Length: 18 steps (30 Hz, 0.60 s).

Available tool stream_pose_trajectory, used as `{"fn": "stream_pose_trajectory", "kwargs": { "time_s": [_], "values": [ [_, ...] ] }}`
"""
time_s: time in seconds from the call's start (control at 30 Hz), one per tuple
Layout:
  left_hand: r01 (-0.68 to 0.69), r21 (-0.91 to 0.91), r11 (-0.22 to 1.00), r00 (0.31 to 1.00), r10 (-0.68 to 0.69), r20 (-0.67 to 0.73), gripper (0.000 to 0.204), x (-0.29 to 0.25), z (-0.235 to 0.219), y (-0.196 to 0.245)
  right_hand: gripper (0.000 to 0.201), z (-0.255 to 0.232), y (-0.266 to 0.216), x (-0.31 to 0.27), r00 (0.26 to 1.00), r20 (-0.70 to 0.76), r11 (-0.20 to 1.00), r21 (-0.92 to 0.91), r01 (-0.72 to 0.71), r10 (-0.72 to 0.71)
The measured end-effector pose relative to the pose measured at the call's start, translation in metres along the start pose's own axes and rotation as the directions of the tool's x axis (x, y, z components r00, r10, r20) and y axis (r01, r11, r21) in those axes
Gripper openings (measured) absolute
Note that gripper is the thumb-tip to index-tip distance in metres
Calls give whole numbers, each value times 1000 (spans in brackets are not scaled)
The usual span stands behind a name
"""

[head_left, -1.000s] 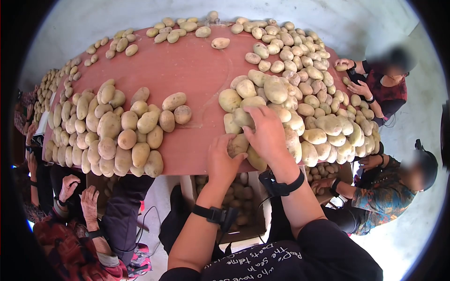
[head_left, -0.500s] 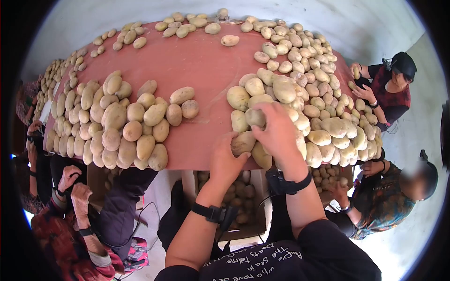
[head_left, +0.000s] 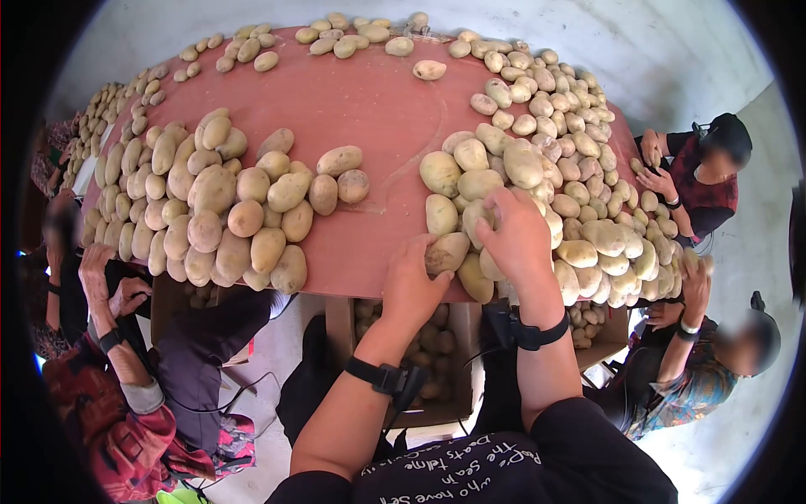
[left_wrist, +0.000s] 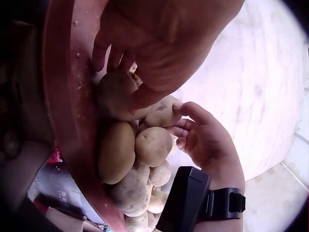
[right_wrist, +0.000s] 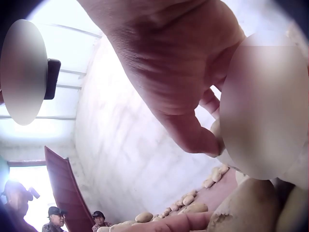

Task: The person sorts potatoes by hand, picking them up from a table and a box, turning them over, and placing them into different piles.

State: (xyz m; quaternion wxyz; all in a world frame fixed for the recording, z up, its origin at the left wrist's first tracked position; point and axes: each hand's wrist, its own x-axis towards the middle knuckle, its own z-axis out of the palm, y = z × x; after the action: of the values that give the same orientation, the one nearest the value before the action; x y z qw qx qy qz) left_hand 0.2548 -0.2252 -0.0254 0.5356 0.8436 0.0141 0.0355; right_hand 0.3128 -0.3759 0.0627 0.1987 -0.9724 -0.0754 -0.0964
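Note:
My left hand curls round a tan potato at the table's near edge, thumb on its near side; the left wrist view shows a dark blemish on that potato's end. Just beyond, my right hand pinches another potato between thumb and fingers, low against the heap. That hand hides part of it in the head view. A long yellowish potato lies beside the left hand's one. In the right wrist view, a blur covers what lies by the right fingers.
Large potatoes are heaped along the table's right side. A second heap spreads at the left on the red table. Under the near edge stands a box of potatoes. Other people sit close on both sides.
The head view has shifted, so the table sits further right in it. Both my hands stay at the same potatoes. The near right person has raised a hand holding a potato.

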Motion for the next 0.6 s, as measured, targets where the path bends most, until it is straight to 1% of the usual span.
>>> {"fn": "stream_pose_trajectory", "kwargs": {
  "time_s": [0.03, 0.13, 0.23, 0.3, 0.33, 0.43, 0.5, 0.6],
  "values": [
    [5, 3, 1000, 1000, -6, 2, 59, 0, 0, 1, 24, 0, 0, 0, 1000, -15, 1000, -8, 21, -22],
    [13, 7, 1000, 1000, -13, 6, 59, -1, -2, 4, 20, -3, 5, 1, 999, -25, 997, 71, 40, -38],
    [3, -5, 1000, 1000, -3, 7, 58, 0, -3, 4, 18, -10, 11, 5, 996, -93, 965, 260, 29, -5],
    [-4, -12, 1000, 1000, 4, 12, 58, 1, -4, 2, 15, -10, 13, 6, 989, -145, 949, 313, 33, 13],
    [-30, -13, 999, 1000, 30, -2, 57, 1, -5, 3, 14, -8, 13, 7, 985, -172, 938, 344, 40, 21],
    [-100, 15, 995, 992, 101, -75, 55, 0, -13, 6, 11, -6, 3, 7, 972, -226, 912, 383, 145, -59],
    [-148, 38, 988, 977, 152, -151, 53, 2, -21, 6, 9, -3, -7, 4, 973, -211, 897, 405, 178, -97],
    [-172, 108, 979, 941, 196, -277, 49, 5, -39, 3, 6, 1, -29, -3, 970, -171, 866, 443, 232, -172]
  ]
}}
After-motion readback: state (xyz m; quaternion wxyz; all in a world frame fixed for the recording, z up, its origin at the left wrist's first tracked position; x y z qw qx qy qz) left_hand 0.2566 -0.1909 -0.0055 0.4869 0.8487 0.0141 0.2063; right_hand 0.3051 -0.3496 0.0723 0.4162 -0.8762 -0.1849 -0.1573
